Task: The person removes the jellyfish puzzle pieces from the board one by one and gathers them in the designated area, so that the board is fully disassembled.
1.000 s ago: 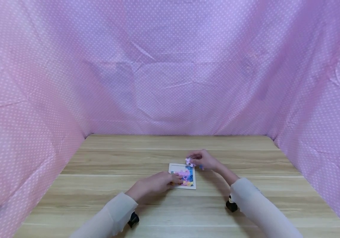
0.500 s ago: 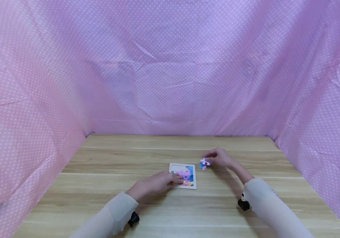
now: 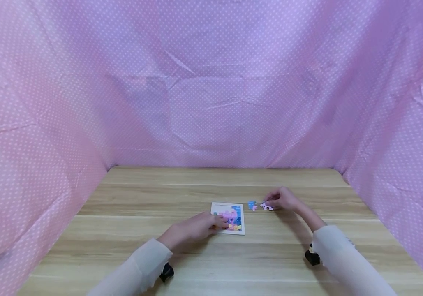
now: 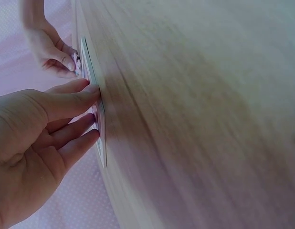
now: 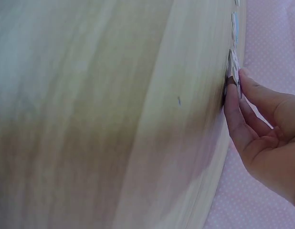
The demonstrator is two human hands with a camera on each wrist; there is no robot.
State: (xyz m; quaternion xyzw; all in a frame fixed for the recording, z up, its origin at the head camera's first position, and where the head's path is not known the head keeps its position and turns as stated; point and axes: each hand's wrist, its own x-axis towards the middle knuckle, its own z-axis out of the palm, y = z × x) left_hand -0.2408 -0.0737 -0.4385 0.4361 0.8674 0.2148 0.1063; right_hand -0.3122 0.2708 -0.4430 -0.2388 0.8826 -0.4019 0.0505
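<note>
A small jigsaw puzzle in a white frame (image 3: 243, 224) lies on the table, its picture pink, blue and yellow, with a pale bare part at its upper left. My left hand (image 3: 200, 225) rests on the frame's left side; in the left wrist view the fingertips (image 4: 92, 135) touch its edge and surface. To the right of the frame, my right hand (image 3: 284, 199) pinches a pale pink puzzle piece (image 3: 266, 206) between thumb and fingers, low over the table. Between that piece and the frame lies a blue and pink puzzle piece (image 3: 252, 205).
The wood-grain table (image 3: 152, 193) is bounded at the back and sides by a pink dotted cloth (image 3: 211, 102). Black wrist devices (image 3: 166, 272) sit under both pale sleeves (image 3: 348, 257).
My right hand has moved right with the pale pink piece, away from the frame and past the blue and pink piece. The left hand has stayed on the frame.
</note>
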